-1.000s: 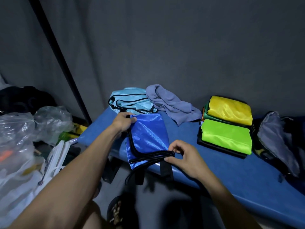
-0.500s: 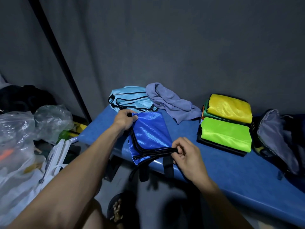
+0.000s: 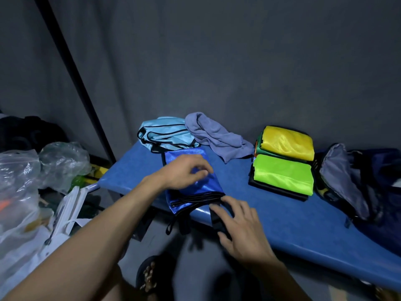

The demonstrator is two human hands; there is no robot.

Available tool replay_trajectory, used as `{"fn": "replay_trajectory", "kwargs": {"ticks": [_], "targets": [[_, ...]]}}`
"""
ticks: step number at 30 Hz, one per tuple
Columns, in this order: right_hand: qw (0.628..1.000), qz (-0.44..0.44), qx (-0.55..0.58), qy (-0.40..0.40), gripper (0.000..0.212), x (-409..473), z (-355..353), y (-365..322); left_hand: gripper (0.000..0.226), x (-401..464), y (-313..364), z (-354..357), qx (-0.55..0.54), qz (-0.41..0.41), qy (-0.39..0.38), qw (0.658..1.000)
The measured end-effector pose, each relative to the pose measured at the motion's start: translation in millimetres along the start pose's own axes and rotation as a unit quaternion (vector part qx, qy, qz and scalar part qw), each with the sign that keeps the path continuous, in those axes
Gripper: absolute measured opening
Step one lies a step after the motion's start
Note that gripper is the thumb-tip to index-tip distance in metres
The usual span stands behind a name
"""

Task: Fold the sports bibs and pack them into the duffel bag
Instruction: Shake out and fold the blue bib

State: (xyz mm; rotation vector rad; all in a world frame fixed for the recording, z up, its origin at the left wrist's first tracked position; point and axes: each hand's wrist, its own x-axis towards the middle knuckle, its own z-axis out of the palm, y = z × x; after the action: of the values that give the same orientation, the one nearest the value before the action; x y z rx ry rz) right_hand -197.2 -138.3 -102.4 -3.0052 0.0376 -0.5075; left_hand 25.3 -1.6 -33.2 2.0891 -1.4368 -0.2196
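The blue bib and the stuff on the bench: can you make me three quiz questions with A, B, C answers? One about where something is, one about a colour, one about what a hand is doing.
1. Where does the royal blue bib lie?
A. at the near edge of the blue bench
B. inside the duffel bag
C. on the floor

2. What colour is the top bib on the far folded pile?
A. red
B. yellow
C. white

3. What is the left hand doing?
A. hanging at the person's side
B. holding a plastic bag
C. resting on top of the royal blue bib

Answers:
1 A, its trimmed edge sits by the bench's near edge.
2 B, the yellow bib tops that pile, behind the lime green bib.
3 C, it lies on the blue cloth.
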Motion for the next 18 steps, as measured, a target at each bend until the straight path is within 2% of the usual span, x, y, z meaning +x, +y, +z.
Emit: {"fn": "replay_trajectory", "kwargs": {"ticks": [2,6,9,12,14,18], "targets": [[0.999,0.006,-0.006,0.039,0.069,-1,6,-5,0.021,-4,8,11,-0.013,0.007,-0.060,0.998],[0.993,-0.008,0.021,0.117,0.026,4,2,-6,0.019,-14,8,19,-0.001,0.031,-0.084,0.996],[0.991,0.006,0.070,0.117,0.017,10,-9,-2,0.017,-20,6,18,0.028,0.056,-0.101,0.993],[0.990,0.069,0.103,0.067,0.021,27,-19,0,0.015,-24,4,21,0.058,0.074,-0.104,0.990],[0.985,0.132,0.107,-0.010,0.025,47,-24,-1,0.013,-25,5,24,0.071,0.078,-0.108,0.989],[0.959,0.220,0.133,-0.120,0.018,92,-28,-1,0.012,-26,5,23,0.084,0.073,-0.123,0.986]]}}
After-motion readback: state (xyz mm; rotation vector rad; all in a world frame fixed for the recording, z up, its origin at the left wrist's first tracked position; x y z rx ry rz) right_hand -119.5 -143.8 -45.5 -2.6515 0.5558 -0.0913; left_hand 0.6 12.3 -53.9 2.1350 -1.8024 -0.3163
